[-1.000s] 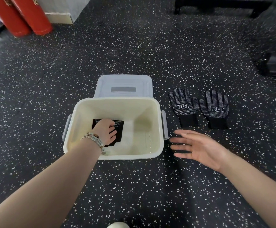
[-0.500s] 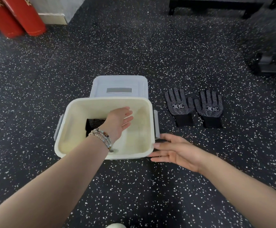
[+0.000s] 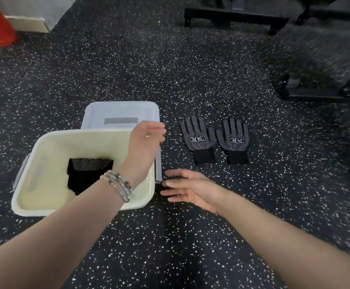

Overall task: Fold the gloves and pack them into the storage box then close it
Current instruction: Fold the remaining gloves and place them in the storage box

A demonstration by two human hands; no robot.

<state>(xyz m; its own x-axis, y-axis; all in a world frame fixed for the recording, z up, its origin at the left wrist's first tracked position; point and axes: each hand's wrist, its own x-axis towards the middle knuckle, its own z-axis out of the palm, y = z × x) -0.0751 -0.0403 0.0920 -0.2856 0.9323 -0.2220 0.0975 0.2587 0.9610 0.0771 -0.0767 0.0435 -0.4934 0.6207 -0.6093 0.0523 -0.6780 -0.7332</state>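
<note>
Above the far right corner of the cream box (image 3: 24,197), left hand (image 3: 144,140) empty, fingers loosely extended; right hand (image 3: 192,189) flat and spread just beside the box's grey latch (image 3: 159,163). One folded glove (image 3: 87,174) already inside. Two gloves (image 3: 214,140) flat on the speckled floor (image 3: 170,247), lid (image 3: 122,115) behind. Best next: taking the nearer glove, folding fingers over cuff, pressing flat before packing.
</note>
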